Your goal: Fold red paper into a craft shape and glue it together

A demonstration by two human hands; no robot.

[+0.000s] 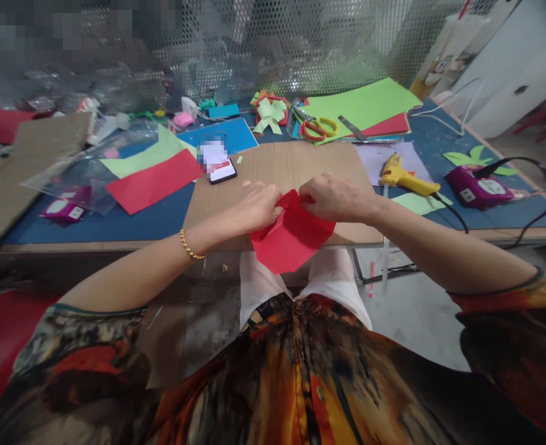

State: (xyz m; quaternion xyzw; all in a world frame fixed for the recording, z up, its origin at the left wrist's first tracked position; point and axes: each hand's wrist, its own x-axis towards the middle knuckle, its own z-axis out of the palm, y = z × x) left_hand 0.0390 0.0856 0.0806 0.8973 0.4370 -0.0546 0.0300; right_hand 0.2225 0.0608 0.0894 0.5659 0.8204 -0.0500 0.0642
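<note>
A sheet of red paper [291, 241], creased and partly folded, hangs over the table's front edge between my two hands. My left hand [262, 207] pinches its upper left edge, fingers closed. Close beside it, my right hand [326, 196] grips the upper right edge, also closed. Under the hands lies a flat piece of brown cardboard [273, 167]. A phone [223, 172] rests on the cardboard's left part, beyond my left hand.
To the right are a yellow glue gun [409, 176] and a purple box [479, 185] with a black cable. Scissors [317, 127] lie at the back near green sheets [365, 102] and a paper flower [272, 112]. Another red sheet [155, 179] is on the left.
</note>
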